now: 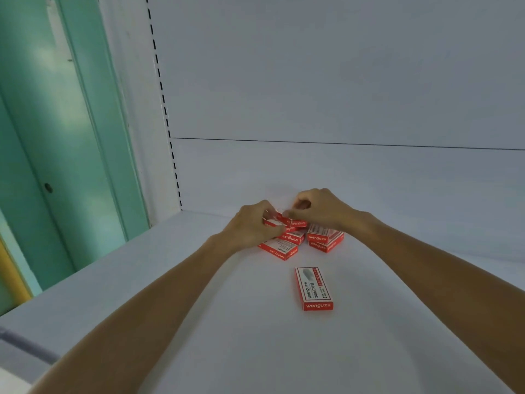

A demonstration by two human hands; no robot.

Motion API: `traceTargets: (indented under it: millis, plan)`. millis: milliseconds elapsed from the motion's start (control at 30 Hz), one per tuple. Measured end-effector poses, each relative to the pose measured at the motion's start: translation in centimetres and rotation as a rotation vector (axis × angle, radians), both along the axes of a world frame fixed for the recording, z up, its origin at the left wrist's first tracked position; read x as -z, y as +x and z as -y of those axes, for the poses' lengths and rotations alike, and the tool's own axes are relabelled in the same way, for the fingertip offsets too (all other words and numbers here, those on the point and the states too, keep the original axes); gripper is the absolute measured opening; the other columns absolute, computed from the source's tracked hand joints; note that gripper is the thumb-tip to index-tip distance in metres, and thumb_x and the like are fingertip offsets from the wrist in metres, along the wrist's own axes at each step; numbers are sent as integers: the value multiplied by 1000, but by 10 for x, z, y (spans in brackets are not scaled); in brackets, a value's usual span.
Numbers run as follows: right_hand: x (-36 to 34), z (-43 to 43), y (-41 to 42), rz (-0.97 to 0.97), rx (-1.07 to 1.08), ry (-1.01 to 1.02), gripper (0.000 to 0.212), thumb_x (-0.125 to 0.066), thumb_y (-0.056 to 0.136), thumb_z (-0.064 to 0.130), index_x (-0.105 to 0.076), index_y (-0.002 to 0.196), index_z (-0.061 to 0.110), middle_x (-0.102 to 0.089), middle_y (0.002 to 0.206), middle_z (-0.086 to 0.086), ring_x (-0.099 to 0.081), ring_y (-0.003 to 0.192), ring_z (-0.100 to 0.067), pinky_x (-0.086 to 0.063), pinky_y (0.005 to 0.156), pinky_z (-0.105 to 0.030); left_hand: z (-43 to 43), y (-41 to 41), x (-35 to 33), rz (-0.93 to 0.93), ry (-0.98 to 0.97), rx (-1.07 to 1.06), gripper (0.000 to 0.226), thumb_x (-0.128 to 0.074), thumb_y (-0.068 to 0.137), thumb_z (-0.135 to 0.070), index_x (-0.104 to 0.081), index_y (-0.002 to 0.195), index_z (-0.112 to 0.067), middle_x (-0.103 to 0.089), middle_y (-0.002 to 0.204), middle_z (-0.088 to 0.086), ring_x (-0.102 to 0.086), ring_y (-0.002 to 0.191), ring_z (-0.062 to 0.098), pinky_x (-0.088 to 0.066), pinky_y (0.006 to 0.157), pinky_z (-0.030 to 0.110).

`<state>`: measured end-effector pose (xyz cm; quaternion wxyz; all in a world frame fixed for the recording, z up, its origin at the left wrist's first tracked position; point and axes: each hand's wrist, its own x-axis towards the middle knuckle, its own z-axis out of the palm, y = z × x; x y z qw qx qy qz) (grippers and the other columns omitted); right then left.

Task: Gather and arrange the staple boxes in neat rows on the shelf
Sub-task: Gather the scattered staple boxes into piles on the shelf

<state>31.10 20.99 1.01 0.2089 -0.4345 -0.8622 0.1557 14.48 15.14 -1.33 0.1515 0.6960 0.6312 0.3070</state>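
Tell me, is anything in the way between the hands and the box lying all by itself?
No. Both the left hand and right hand hold the top box of the pile, and only bare shelf lies between them and the lone box.

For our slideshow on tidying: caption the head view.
Left hand and right hand grip a staple box atop a cluster on the shelf; a lone box lies apart.

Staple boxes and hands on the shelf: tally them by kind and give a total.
Staple boxes: 6 plainly seen, though more may be hidden in the heap
Hands: 2, left and right, both gripping the top box
Total: 8 at least
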Motion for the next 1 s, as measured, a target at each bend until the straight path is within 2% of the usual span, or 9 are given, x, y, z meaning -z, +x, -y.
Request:
traceTargets:
  millis: [133,233,333,433,500,633,733,867,1000]
  plan:
    - [-5,2,-4,66,-1,-52,27,-60,86,34,-61,105,14,-64,108,-2,-59,91,-12,-45,71,-17,3,-5,0,-2,18,41,34,-66,82,-30,-53,111,-17,-62,115,3,-60,87,10,-48,68,17]
    - [-7,3,-6,93,8,-90,30,-60,86,37,-59,106,15,-64,107,-1,-59,90,-13,-46,72,-19,6,-6,0,-33,32,33,36,-65,83,-30,-52,114,-17,-61,118,3,-57,87,9,-46,65,16]
    - [-5,6,-7,91,9,-78,38,-63,83,41,-57,111,15,-62,110,-3,-56,87,-11,-42,65,-15,9,-8,0,-60,45,27,40,-64,83,-31,-51,118,-16,-59,122,3,-57,92,11,-47,71,19]
    - [-7,11,-7,129,41,-54,46,-61,85,38,-50,122,12,-58,120,-7,-53,92,-14,-43,74,-21,12,-10,0,-39,50,10,47,-66,82,-33,-49,121,-15,-59,123,5,-61,97,15,-51,77,25]
    - [-8,13,-7,170,75,-55,51,-59,86,38,-45,128,12,-55,124,-8,-51,94,-15,-42,78,-24,14,-11,0,-25,50,-50,51,-67,80,-37,-48,122,-14,-61,120,5,-63,92,17,-50,73,25]
    - [-6,12,-7,205,112,-63,50,-56,87,45,-56,117,5,-63,116,-10,-61,96,-22,-47,79,-30,17,-13,4,4,102,-91,36,-68,81,-33,-59,107,-11,-66,111,7,-61,84,14,-46,63,19]
    - [-3,14,-12,178,116,-86,58,-56,84,53,-62,110,1,-66,109,-15,-62,100,-29,-48,76,-32,19,-14,5,34,106,-80,30,-69,80,-28,-61,101,-7,-66,108,9,-63,85,16,-47,66,19]
    - [-4,16,-15,183,122,-93,54,-59,82,51,-59,110,4,-66,110,-12,-62,95,-25,-40,63,-21,19,-14,6,57,122,-56,19,-69,81,-22,-63,94,-11,-65,110,7,-66,89,18,-51,68,22]
    - [-3,20,-15,150,125,-63,54,-61,82,49,-51,117,9,-61,119,-9,-55,89,-17,-42,71,-24,19,-12,6,30,145,-66,14,-68,81,-21,-67,91,-10,-67,105,6,-61,86,12,-47,69,20]
